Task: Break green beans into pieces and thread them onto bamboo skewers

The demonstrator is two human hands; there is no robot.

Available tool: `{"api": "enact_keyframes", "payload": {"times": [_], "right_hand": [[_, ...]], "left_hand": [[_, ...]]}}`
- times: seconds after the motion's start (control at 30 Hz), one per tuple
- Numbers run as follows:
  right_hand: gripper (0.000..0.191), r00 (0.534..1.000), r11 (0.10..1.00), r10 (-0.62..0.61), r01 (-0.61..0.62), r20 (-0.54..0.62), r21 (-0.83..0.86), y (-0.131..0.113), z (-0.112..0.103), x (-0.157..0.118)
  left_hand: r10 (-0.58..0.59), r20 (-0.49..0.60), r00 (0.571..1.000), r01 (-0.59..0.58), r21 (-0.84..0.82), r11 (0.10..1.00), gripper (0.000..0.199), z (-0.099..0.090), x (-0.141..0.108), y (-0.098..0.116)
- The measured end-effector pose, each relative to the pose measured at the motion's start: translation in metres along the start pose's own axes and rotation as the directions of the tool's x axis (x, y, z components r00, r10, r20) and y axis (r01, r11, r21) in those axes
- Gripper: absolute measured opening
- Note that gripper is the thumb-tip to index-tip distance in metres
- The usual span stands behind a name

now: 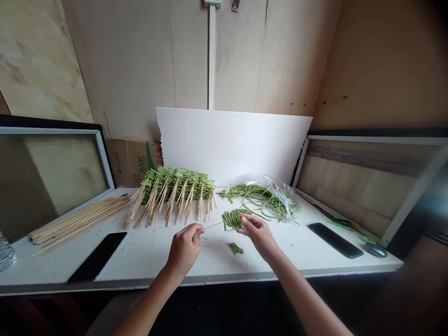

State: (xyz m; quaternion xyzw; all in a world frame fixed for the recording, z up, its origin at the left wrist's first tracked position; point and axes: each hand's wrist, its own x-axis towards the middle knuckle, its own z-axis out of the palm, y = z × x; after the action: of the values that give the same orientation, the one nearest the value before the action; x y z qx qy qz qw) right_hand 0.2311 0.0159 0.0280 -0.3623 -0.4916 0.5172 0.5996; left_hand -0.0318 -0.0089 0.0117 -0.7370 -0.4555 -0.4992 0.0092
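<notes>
My left hand (185,245) is closed on the bare end of a thin bamboo skewer (214,225), held roughly level above the table. Cut green stalk pieces (231,218), like long beans or garlic scapes, sit side by side along the skewer's other end. There my right hand (259,233) pinches with thumb and fingers; its fingertips partly cover the row, and the skewer's tip is hidden. Below, a few loose cut pieces (236,248) lie on the white table (217,266). Behind the hands, long uncut green stalks (259,193) spill from a clear plastic bag (287,200).
Stacked skewers of green pieces (178,182) stand at the back left, sticks pointing forward. Bare skewers (80,219) lie left, near a black phone (98,256). On the right are another dark phone (336,240) and a mouse (375,249). A white foam board (234,144) stands behind.
</notes>
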Motion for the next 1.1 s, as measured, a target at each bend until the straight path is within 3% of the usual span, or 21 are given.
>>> {"api": "enact_keyframes", "payload": {"times": [0.1, 0.2, 0.27, 0.53, 0.67, 0.8, 0.87, 1.0, 1.1], "right_hand": [[0.038, 0.994, 0.970, -0.006, 0.034, 0.113, -0.242, -0.008, -0.012, 0.003], [0.034, 0.966, 0.844, 0.070, 0.076, 0.250, -0.531, -0.007, -0.025, 0.005], [0.030, 0.953, 0.764, 0.099, 0.112, 0.286, -0.636, -0.002, -0.031, 0.005], [0.004, 0.974, 0.471, 0.121, 0.111, 0.189, -0.875, 0.022, -0.019, -0.005], [0.009, 0.987, 0.433, 0.037, 0.127, 0.159, -0.892, 0.027, -0.015, -0.006], [0.011, 0.985, 0.458, -0.049, 0.169, 0.165, -0.873, 0.026, -0.016, -0.005], [0.015, 0.984, 0.517, -0.048, 0.173, 0.173, -0.838, 0.023, -0.016, -0.002], [0.029, 0.988, 0.777, 0.067, 0.038, 0.142, -0.628, 0.013, -0.023, 0.007], [0.038, 0.990, 0.960, 0.125, -0.105, 0.060, -0.260, 0.008, -0.032, 0.015]], "left_hand": [[-0.026, -0.011, 1.000, 0.026, -0.015, 1.000, 0.024, 0.001, 0.000, -0.002], [-0.048, -0.016, 0.999, 0.048, -0.010, 0.999, 0.024, 0.002, 0.000, -0.004], [-0.054, -0.012, 0.998, 0.054, 0.001, 0.999, 0.023, 0.002, 0.000, -0.006], [-0.063, 0.007, 0.998, 0.063, 0.036, 0.997, 0.023, 0.003, -0.001, -0.010], [-0.054, 0.011, 0.999, 0.053, 0.040, 0.998, 0.023, 0.003, -0.001, -0.010], [-0.059, 0.019, 0.998, 0.059, 0.046, 0.997, 0.024, 0.003, -0.001, -0.011], [-0.068, 0.018, 0.998, 0.067, 0.045, 0.997, 0.024, 0.003, 0.000, -0.011], [-0.093, 0.002, 0.996, 0.093, 0.023, 0.995, 0.023, 0.003, 0.001, -0.012], [-0.101, 0.016, 0.995, 0.101, -0.005, 0.995, 0.024, 0.001, 0.003, -0.012]]}}
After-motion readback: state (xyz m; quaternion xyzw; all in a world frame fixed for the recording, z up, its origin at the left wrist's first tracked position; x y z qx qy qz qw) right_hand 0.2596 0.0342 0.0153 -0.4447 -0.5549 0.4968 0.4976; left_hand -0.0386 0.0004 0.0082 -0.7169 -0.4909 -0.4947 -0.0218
